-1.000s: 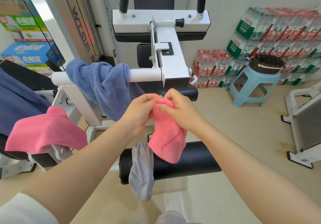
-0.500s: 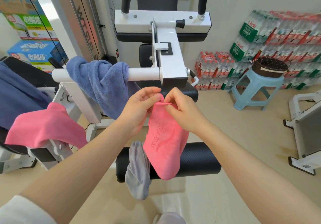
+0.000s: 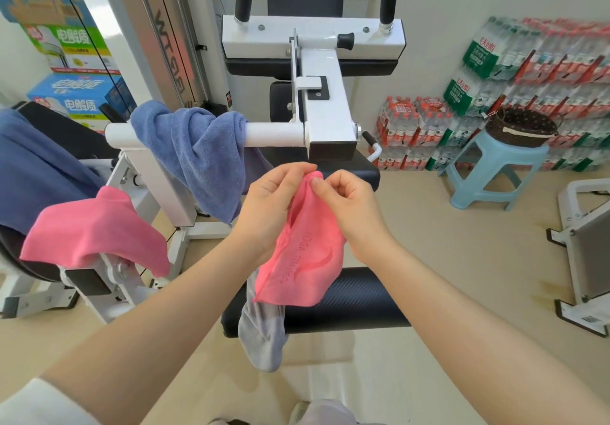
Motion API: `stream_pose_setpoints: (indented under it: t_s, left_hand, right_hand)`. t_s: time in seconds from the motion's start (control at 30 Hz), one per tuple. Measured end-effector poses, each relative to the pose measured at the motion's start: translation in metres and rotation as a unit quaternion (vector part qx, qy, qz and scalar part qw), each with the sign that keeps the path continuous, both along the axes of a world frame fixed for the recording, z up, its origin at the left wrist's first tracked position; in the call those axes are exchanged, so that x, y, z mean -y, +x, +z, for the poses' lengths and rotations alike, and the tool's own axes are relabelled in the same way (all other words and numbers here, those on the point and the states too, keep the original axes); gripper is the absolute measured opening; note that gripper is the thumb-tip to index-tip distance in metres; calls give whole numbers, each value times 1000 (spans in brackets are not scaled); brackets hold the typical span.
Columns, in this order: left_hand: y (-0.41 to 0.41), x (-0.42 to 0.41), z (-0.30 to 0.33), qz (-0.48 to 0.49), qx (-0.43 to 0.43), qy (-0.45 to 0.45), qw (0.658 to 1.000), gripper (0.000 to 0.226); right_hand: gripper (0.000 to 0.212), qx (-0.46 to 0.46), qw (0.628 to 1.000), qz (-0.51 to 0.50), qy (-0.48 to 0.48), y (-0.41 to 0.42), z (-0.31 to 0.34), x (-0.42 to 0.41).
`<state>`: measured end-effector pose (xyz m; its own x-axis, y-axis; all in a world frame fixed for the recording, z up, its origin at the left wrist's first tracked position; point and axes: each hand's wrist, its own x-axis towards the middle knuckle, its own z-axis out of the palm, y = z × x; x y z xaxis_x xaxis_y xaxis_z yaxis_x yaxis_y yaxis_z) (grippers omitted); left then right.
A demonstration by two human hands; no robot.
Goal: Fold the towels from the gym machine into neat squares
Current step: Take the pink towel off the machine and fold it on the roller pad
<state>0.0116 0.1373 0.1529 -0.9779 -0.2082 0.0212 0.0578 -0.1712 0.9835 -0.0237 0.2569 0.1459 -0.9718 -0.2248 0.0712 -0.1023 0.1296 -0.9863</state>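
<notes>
Left hand (image 3: 269,206): raised at frame centre, forearm entering from 7 o'clock, thumb and fingers pinched on the top edge of the pink towel (image 3: 302,253). Right hand (image 3: 350,206): forearm from 5 o'clock, fingertips clamped on the same edge, just beside the left. Towel hangs crumpled below both hands, in front of the black roller pad (image 3: 356,302); embossed lettering too creased to read. Grey towel (image 3: 264,335): draped over the pad at 6 o'clock, upper part hidden behind the pink one. Blue towel (image 3: 198,157): over the white bar (image 3: 274,134), 10 o'clock. Second pink towel (image 3: 92,236): 9 o'clock.
</notes>
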Motion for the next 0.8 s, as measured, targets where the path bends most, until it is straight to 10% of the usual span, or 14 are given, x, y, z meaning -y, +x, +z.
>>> stream_pose_setpoints:
  t_s: [0.27,0.53,0.67,0.8]
  left_hand:
    - [5,22,12,-27,-77,-272,959,20]
    - [-5,58,15,169,-46,-318,932,17]
    - [-11,85,9,213,-23,-196,957,27]
    - [-7,90,2,173,-19,-247,953,40]
  right_hand:
    - [23,84,977,181,-68,-4,0,-15]
    - [28,194,810,516,199,-22,11,-36]
    - [45,146,770,453,424,-20,3,-32]
    - [42,-93,633,325,696,-39,-7,-38]
